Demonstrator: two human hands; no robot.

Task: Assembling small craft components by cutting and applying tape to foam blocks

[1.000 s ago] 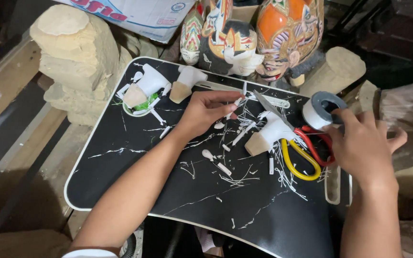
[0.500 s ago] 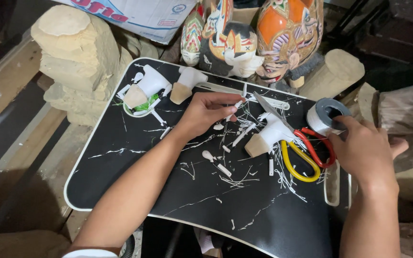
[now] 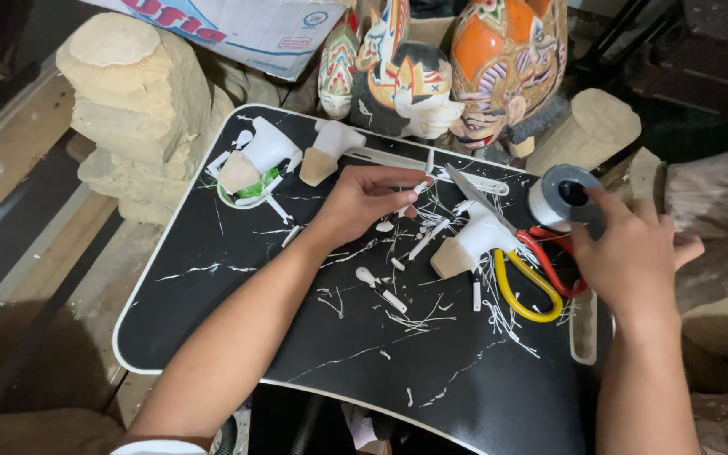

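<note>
Tabletop [image 3: 238,337]: black lap-style board with a white rim, filling the lower middle of the frame; it is streaked with white marks and strewn with thin white shavings and small white offcuts.
Left hand [image 3: 364,202]: centre of the frame, forearm running in from the lower left; the fingers are curled loosely, tips pinched round a small white piece [image 3: 419,187] held just above the board. The piece is too small to tell its shape.
Right hand [image 3: 629,253]: right of the frame, forearm coming up from the lower right corner; the fingers are spread and rest on the side of a grey tape roll [image 3: 564,195], gripping it only partly.
Scissors [image 3: 532,274]: yellow and red handles lying on the board just left of the right hand, the blade pointing to the upper left.
White-tipped wooden piece [image 3: 469,244]: lies on the board between the two hands, touching the scissors.
Two more wooden pieces: one [image 3: 259,160] in the upper left of the board with a bit of green beside it, another [image 3: 326,152] just right of it.
Painted masks [image 3: 499,59]: orange, white and dark carved faces standing along the far edge of the board, top centre.
Pale carved block [image 3: 141,101]: rough stepped form, upper left, beside the board.
Cardboard box [image 3: 229,25]: top edge of the frame, behind the block.
</note>
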